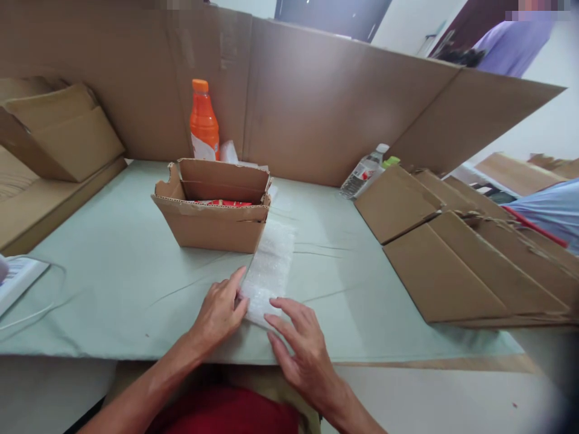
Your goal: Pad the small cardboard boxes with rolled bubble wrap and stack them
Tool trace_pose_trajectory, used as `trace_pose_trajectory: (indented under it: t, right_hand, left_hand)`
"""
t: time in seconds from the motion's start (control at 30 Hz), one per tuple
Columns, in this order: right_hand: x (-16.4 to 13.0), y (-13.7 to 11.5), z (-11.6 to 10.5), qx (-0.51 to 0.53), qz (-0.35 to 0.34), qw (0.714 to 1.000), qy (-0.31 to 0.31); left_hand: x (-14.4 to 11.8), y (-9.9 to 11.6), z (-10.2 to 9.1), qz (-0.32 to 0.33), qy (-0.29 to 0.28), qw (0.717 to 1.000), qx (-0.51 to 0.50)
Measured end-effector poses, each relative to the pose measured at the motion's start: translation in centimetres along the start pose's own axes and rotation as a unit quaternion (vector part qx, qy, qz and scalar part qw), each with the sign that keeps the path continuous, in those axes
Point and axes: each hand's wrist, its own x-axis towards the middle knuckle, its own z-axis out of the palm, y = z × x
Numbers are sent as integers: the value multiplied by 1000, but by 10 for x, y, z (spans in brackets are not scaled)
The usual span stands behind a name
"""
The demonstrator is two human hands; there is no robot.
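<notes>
1. White translucent bubble-wrap strip (272, 256): lies on pale green tablecloth (344, 301), near end in front of the person, far end beside open-topped brown cardboard box (217, 232).
2. Left hand (221, 307): at strip's left edge, thumb touching; can't tell if pinching.
3. Right hand (301, 343): fingers spread, loosely curved, fingertips at strip's right edge, grip open.
4. Red item (226, 203) inside box; orange plastic bottle (204, 120) behind.

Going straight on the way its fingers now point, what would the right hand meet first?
Most likely the bubble-wrap strip, which the right hand overlaps in this view; just across it is the left hand. Whether the right fingertips touch or hover is unclear.
</notes>
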Motion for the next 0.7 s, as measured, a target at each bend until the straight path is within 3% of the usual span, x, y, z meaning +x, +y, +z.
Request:
trace_pose_trajectory:
  t: [0.13, 0.27, 0.37, 0.43, 0.5, 0.6, 0.7]
  right_hand:
    - [-5, 11, 15, -72, 0, 992, -100]
    - [-2, 20, 22, -46, 4, 993, -104]
    - [-3, 17, 16, 38, 36, 991, -122]
    - [-6, 14, 10, 93, 72, 983, -142]
    - [-9, 10, 5, 96, 87, 985, -117]
    - [-13, 7, 0, -4, 47, 998, -28]
    - [-13, 5, 2, -77, 5, 996, -52]
  left_hand:
    - [4, 0, 5, 22, 19, 999, 35]
    - [-15, 2, -7, 106, 67, 992, 25]
    - [-35, 3, -18, 165, 10, 986, -8]
    - [-44, 4, -20, 147, -26, 988, -30]
    - [-44, 3, -18, 115, -33, 992, -37]
    - [-32, 0, -10, 92, -27, 995, -11]
    - [-19, -1, -4, 98, -16, 995, 31]
